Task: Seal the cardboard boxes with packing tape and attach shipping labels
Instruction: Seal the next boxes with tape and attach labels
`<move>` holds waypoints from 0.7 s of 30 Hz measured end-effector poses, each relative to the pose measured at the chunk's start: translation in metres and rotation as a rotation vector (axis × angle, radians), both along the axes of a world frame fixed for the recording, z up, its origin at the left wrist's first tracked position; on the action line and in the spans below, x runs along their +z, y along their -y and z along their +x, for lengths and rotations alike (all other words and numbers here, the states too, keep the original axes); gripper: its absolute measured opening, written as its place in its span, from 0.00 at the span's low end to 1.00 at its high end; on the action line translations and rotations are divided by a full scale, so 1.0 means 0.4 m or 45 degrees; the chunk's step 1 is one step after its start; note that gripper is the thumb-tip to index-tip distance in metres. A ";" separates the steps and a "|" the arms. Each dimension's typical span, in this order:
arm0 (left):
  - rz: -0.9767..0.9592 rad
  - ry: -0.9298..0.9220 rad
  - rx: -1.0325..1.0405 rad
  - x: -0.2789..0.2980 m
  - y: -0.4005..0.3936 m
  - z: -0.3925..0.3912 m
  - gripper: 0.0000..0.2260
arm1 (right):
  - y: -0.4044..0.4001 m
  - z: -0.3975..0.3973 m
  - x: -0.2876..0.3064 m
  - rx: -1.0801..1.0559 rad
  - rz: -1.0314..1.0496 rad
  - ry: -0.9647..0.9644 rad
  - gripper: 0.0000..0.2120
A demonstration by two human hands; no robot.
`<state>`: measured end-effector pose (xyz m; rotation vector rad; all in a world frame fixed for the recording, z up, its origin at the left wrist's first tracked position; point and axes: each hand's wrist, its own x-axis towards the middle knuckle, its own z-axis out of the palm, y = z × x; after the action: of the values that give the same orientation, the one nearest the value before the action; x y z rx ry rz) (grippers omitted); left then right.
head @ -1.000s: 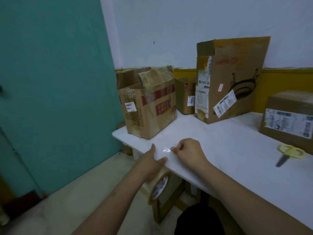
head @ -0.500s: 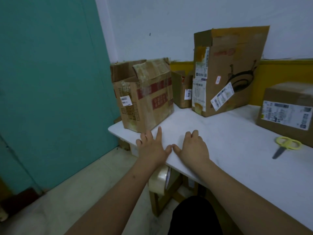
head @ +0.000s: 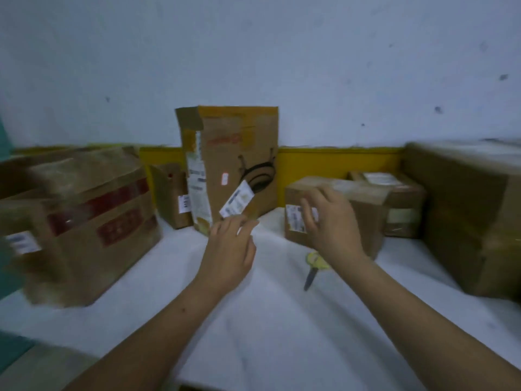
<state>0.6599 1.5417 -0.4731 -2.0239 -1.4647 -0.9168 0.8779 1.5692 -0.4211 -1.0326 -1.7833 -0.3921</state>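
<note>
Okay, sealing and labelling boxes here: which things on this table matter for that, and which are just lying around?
For the job:
- small brown cardboard box with white label, reached for by right hand
- tall brown cardboard box with pan drawing
- brown cardboard box with red tape
- left hand, holding nothing

Just lying about:
- yellow-handled scissors
- white table

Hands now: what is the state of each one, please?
Left hand: open, holding nothing, raised over the table.
Right hand: open, fingers spread, holding nothing, in front of the small box.

Two bare forearms, no sleeves

Left hand [head: 229, 249] and right hand [head: 332, 221] wear no gloves, rings or watch; a small dark mark dots the left forearm.
</note>
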 end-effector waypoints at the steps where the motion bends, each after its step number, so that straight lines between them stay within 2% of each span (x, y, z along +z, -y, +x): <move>1: 0.029 0.048 -0.107 0.032 -0.027 0.055 0.17 | -0.026 0.064 0.024 -0.088 0.051 -0.002 0.10; 3: 0.055 0.160 -0.267 0.094 -0.080 0.154 0.16 | -0.077 0.171 0.059 -0.247 0.087 0.016 0.14; 5: 0.072 0.247 -0.342 0.148 -0.136 0.234 0.16 | -0.123 0.242 0.063 -0.317 0.012 0.037 0.16; 8: -0.025 0.312 -0.367 0.184 -0.229 0.322 0.17 | -0.174 0.298 0.007 -0.173 -0.197 -0.017 0.15; 11: -0.172 0.177 -0.274 0.130 -0.327 0.363 0.19 | -0.196 0.308 -0.055 -0.032 -0.275 -0.221 0.21; 13: -0.109 0.089 -0.233 0.072 -0.361 0.367 0.23 | -0.211 0.302 -0.062 -0.037 -0.248 -0.273 0.22; 15: -0.028 0.121 -0.246 0.032 -0.373 0.362 0.24 | -0.219 0.295 -0.067 -0.040 -0.228 -0.308 0.21; 21: 0.104 0.135 -0.332 0.006 -0.407 0.350 0.16 | -0.231 0.295 -0.103 0.168 -0.126 -0.483 0.19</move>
<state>0.8000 1.7044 -0.4706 -2.1677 -1.2116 -1.1859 0.9958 1.6614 -0.4623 -0.9774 -1.5269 -0.0216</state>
